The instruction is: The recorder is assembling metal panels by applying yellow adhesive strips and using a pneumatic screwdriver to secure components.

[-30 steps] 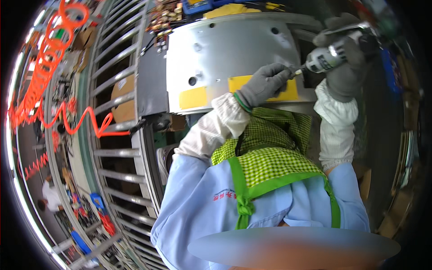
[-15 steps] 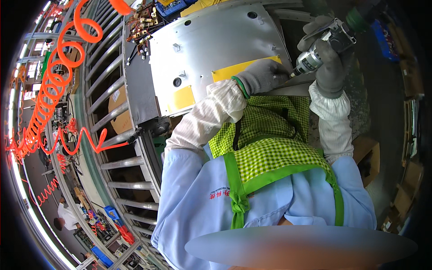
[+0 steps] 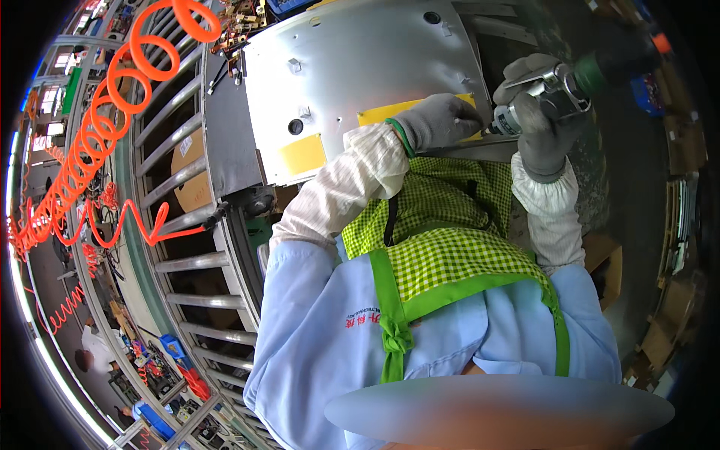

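Note:
My right hand [image 3: 546, 136], in a grey glove, is wrapped round a silver power tool that looks like a rivet gun [image 3: 559, 88]. Its narrow nose points left at the near right edge of a silver sheet-metal panel [image 3: 360, 64]. Grey glove fingers also show on the far side of the tool. My left hand [image 3: 441, 124], gloved in grey with a green cuff, rests at that edge, its fingers curled just left of the nose. Whatever those fingertips hold is hidden. Beneath the left hand lies a yellow strip [image 3: 382, 113] on the panel.
A yellow square [image 3: 303, 155] marks the panel's near left corner. Left of it runs a conveyor of metal rollers [image 3: 191, 262], with a coiled orange air hose [image 3: 124, 90] hanging above. Small loose parts [image 3: 238, 22] lie at the far left. A cardboard box [image 3: 602, 262] stands at right.
The view has shifted slightly. My right hand has tilted the tool a little, its nose staying by the panel edge. The left hand keeps its place there.

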### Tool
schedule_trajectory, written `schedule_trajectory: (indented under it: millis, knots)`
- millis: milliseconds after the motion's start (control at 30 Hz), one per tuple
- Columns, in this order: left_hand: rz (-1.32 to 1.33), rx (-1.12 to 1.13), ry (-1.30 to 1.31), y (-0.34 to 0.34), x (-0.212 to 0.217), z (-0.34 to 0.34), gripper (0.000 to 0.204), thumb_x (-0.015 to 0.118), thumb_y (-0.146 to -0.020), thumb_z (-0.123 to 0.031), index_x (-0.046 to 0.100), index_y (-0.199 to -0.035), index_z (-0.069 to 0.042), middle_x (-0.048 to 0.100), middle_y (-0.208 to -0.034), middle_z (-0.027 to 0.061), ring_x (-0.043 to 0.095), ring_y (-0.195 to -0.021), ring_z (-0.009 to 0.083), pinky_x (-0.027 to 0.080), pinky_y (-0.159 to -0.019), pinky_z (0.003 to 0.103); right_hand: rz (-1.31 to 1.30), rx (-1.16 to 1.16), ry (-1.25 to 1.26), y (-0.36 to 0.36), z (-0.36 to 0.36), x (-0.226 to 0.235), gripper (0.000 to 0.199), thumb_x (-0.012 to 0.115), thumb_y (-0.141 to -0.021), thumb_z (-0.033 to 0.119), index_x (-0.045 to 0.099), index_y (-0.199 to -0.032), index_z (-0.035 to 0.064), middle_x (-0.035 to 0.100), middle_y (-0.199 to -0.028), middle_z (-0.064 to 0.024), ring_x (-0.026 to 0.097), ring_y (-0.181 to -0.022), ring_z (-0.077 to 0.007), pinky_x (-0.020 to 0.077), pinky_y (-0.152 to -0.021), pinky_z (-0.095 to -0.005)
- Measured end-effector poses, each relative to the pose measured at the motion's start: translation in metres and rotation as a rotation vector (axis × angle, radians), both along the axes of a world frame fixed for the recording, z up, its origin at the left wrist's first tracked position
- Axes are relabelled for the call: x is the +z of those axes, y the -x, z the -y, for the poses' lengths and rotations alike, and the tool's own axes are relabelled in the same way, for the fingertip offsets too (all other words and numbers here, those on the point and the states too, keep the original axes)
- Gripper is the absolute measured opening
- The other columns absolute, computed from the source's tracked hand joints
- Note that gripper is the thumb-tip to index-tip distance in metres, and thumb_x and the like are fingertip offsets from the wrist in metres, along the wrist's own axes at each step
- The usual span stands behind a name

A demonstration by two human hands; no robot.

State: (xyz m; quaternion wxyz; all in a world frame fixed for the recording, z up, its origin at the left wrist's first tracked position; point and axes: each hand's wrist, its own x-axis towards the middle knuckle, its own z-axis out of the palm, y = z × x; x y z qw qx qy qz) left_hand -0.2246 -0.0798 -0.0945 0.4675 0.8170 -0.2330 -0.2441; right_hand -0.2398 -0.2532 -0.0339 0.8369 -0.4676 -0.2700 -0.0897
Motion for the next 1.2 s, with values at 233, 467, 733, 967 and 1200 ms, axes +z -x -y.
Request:
schedule_trajectory:
  millis: [233,467,733,967,1200]
  knots:
    - [0.041,0.075,0.062,0.013,0.009,-0.009,0.029,0.061,-0.093,-0.023,0.066,-0.111,0.000,0.070,-0.099,0.0141,0.066,-0.092,0.0213,0.051,-0.084,0.032,0.184,-0.138,0.100,0.007,-0.004,-0.009,0.034,0.066,-0.084,-0.001,0.052,-0.114,-0.0059,0.062,-0.103,-0.0200,0.066,-0.077,-0.0189,0.0571,-0.069,-0.0323]
    - [-0.237,0.419,0.428,0.022,0.021,-0.040,0.027,0.055,-0.093,-0.006,0.059,-0.119,0.002,0.064,-0.108,0.0115,0.065,-0.094,0.0154,0.053,-0.083,0.026,0.013,0.008,0.102,-0.002,-0.004,0.020,0.047,0.073,-0.081,0.014,0.052,-0.118,-0.0068,0.063,-0.101,-0.0186,0.068,-0.076,-0.0178,0.0575,-0.061,-0.0271]
    - [-0.509,0.614,1.285,0.065,0.022,-0.076,0.033,0.047,-0.099,-0.006,0.044,-0.131,0.006,0.060,-0.115,0.0157,0.062,-0.102,0.0207,0.056,-0.087,0.023,0.110,-0.062,0.071,-0.022,-0.051,0.080,0.039,0.058,-0.088,0.018,0.048,-0.121,-0.0019,0.064,-0.098,-0.0134,0.066,-0.073,-0.0182,0.0562,-0.064,-0.0298]
    - [-0.567,0.823,1.434,0.101,0.020,-0.118,0.026,0.055,-0.100,-0.028,0.054,-0.108,-0.003,0.062,-0.081,0.0027,0.051,-0.055,0.0059,0.039,-0.044,0.013,0.180,0.269,-0.179,-0.044,-0.134,0.077,0.043,0.053,-0.092,0.020,0.046,-0.127,-0.0034,0.065,-0.108,-0.0194,0.070,-0.082,-0.0259,0.0602,-0.071,-0.0389]
    - [-0.632,0.903,1.600,0.112,0.009,-0.125,0.030,0.051,-0.100,-0.037,0.055,-0.102,-0.007,0.059,-0.073,-0.0002,0.045,-0.049,0.0040,0.035,-0.041,0.014,0.138,0.259,-0.119,-0.044,-0.176,0.054,0.045,0.056,-0.086,0.026,0.051,-0.118,-0.0061,0.068,-0.099,-0.0197,0.070,-0.073,-0.0256,0.0587,-0.066,-0.0360]
